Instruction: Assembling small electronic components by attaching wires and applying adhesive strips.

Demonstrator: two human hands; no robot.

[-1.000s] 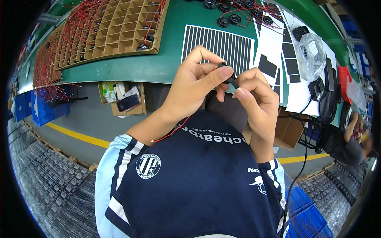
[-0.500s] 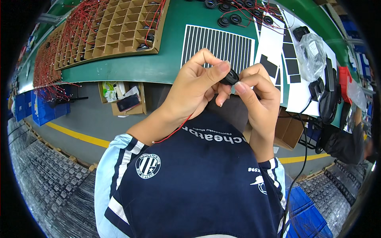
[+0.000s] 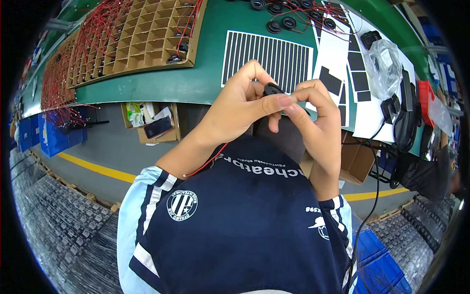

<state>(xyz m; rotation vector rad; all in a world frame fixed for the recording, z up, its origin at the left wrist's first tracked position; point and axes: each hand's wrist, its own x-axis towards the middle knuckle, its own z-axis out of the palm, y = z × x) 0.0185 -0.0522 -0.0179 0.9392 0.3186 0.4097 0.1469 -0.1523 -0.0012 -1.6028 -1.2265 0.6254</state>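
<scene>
A small black round speaker (image 3: 272, 89) is held over the table's front edge by my left hand (image 3: 240, 105), its fingers and thumb closed about the rim. From under this hand a thin red wire (image 3: 209, 162) hangs toward my left sleeve. My right hand (image 3: 316, 112) is closed in a pinch beside the speaker, thumb and forefinger together against my left thumb tip. Whatever lies between those fingertips is hidden. Just beyond both hands lies a white sheet with black strips (image 3: 267, 59) on the green table.
Cardboard divider trays (image 3: 142, 41) with wired speakers fill the table's left. More speakers (image 3: 281, 23) lie at the far edge. White sheets with black patches (image 3: 330, 73), a plastic bag (image 3: 384, 68) and a red bin (image 3: 425, 103) are at right. An open carton (image 3: 161, 128) stands below the table.
The speaker has tilted and shifted slightly left in my left hand. My left thumb has stretched across to the right, and my right fingertips now meet it, off the speaker's face.
</scene>
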